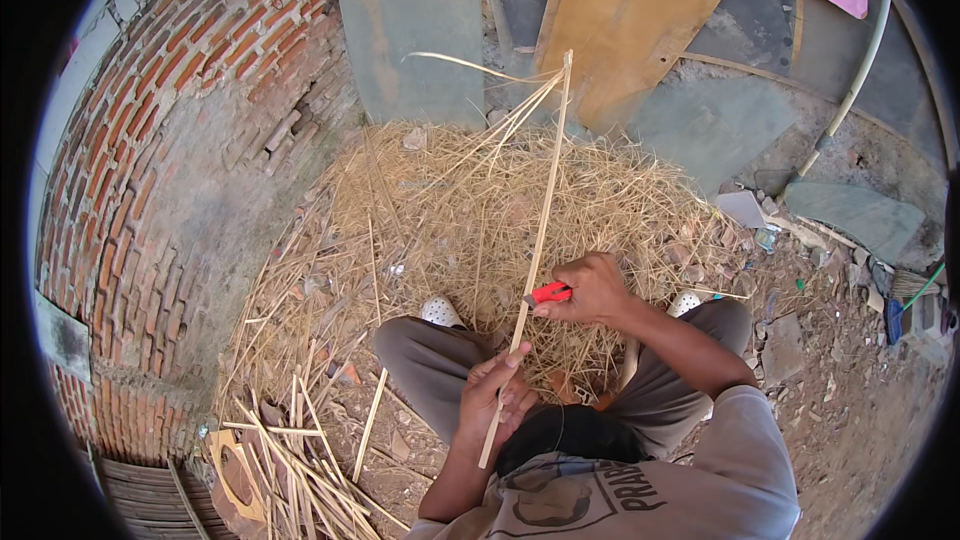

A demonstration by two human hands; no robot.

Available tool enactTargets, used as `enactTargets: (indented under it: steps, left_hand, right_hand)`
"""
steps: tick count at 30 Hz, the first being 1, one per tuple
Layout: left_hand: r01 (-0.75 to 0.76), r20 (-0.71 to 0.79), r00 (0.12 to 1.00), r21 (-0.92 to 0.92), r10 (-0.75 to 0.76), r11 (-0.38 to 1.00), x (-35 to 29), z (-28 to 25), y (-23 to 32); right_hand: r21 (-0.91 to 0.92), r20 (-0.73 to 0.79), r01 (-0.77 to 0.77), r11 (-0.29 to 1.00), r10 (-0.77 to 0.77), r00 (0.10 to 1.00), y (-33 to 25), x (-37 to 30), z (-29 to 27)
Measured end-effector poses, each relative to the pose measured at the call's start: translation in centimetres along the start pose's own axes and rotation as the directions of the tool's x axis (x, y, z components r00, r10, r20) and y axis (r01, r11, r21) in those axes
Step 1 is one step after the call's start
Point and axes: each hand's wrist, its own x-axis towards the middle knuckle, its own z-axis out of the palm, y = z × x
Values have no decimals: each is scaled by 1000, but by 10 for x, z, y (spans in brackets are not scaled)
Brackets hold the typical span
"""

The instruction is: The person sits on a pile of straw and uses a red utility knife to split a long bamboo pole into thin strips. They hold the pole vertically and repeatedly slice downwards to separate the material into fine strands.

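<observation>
A long, pale split-bamboo strip (547, 200) slants up and away from my lap. Its lower part is in my left hand (495, 395), with the fingers wrapped round it and the thumb lying along it. Farther up, my right hand (590, 288) grips a red-handled utility knife (551, 293), whose blade end meets the strip. Thin shavings (525, 110) fan out to the left near the strip's far end, and one long curl bends away from them. Whether those shavings are still joined to the strip I cannot tell.
Straw-like shavings (430, 200) cover the ground ahead, between my feet. Cut strips (300, 480) lie heaped at lower left. A worn brick wall (130, 230) rises on the left. Boards (410, 40) lean at the back, and a pale pipe (855, 90) stands at right above rubble.
</observation>
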Motion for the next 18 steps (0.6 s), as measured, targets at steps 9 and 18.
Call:
enactTargets:
  steps: [9,18]
  left_hand:
    - [33,-4,999,81,-33,996,-14,-4,-7]
    - [139,-27,990,155,-136,978,-61,-22,-4]
  right_hand:
    - [-110,-15,-315,943,315,949,27,11,-14]
    - [-202,-184,-474,857,442,878,69,21,-49]
